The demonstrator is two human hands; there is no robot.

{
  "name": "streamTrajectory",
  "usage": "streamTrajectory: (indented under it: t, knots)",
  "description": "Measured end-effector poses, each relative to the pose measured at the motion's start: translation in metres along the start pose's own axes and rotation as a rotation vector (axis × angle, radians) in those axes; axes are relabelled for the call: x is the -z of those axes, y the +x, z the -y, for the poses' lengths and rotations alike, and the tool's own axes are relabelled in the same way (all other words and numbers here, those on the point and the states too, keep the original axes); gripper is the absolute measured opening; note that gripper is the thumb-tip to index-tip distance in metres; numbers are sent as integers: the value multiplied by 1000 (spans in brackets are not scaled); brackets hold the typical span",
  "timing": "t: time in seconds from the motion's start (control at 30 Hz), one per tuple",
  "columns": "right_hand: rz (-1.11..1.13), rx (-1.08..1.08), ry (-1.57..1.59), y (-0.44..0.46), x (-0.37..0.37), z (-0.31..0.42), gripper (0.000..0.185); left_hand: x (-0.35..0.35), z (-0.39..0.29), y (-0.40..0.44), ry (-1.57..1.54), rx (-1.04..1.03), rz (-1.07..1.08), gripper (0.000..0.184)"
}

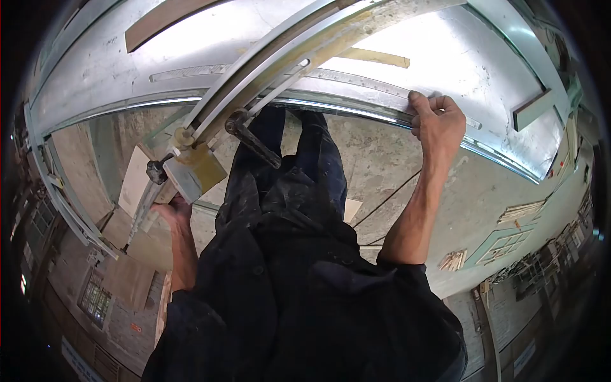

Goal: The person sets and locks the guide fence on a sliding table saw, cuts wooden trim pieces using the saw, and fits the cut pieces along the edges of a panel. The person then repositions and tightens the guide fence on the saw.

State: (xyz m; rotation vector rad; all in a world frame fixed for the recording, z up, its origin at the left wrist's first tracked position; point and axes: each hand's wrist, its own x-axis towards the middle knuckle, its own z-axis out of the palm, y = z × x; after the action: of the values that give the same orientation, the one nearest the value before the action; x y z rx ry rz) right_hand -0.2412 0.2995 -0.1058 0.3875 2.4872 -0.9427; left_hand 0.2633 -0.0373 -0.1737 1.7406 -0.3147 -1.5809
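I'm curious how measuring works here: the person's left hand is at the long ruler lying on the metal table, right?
Not quite: the hand is wrong. The head view shows the right hand at the long ruler; the left hand is near the grey-and-yellow block. The ruler does lie on the metal table.

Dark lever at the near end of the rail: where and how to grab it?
Probably wrap the free end of the dark lever, coming from the wearer's side. It is slim and bar-like, and that end angles away from the rail toward the wearer.
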Motion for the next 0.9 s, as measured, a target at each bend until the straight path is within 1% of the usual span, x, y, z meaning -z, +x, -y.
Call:
streamTrajectory:
  t: [0.1, 0.17, 0.2, 0.27, 0.33, 0.5, 0.57, 0.67, 0.7, 0.77, 0.9]
  knots:
    - [16, -1, -22, -4, -6, 7, 34, 2, 0, 1, -30, 3, -28, 92]
    - [29, -2, -40, -6, -12, 11, 34, -2, 1, -5, 79, -18, -49, 96]
    - [39, 14, -46, -7, -16, 12, 33, 3, 0, -1, 76, -20, -54, 96]
    - [54, 32, -55, -9, -23, 15, 33, 11, -2, 7, 70, 3, -19, 90]
    - [72, 105, -93, -12, -30, 18, 32, 10, -2, 6, 54, -3, -33, 88]
    - [124, 192, -143, -17, -46, 24, 31, 4, 0, 0, 2, -4, -41, 84]
    - [130, 226, -160, -18, -52, 26, 31, -12, 3, -16, 6, -22, -86, 81]
    - [147, 247, -144, -20, -59, 30, 31, -6, -1, -9, -31, 8, -124, 81]
    - [154, 256, -155, -21, -61, 31, 31, -4, -1, -7, -37, 6, -124, 81]
    - [157, 274, -162, -23, -66, 35, 31, -1, -3, -4, 2, -8, -43, 84]
    - [170, 327, -195, -25, -75, 40, 32, -14, -1, -14, -74, 2, -24, 85]
